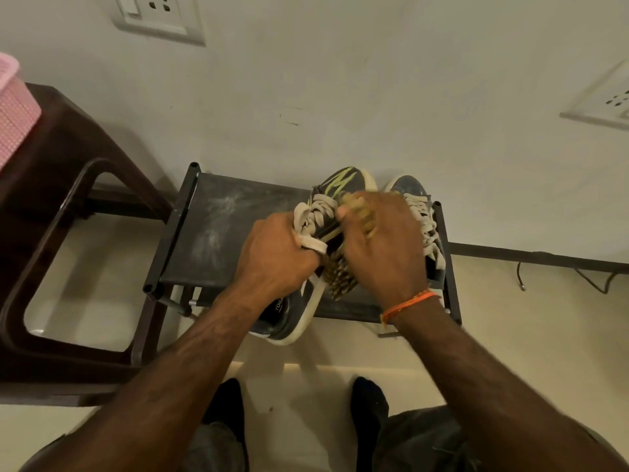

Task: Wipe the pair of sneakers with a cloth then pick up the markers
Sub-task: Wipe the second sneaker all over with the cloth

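Observation:
Two dark sneakers with cream soles and laces rest on a low black rack. The left sneaker is tilted, its heel hanging over the rack's front edge. My left hand grips it at the tongue and laces. My right hand presses a yellowish patterned cloth against that sneaker's side; the fingers are blurred. The right sneaker stands upright behind my right hand, mostly hidden. No markers are in view.
A dark brown plastic stool stands to the left with a pink basket on it. The wall behind carries two socket plates. A black cable trails on the floor at right. My feet in black socks stand below the rack.

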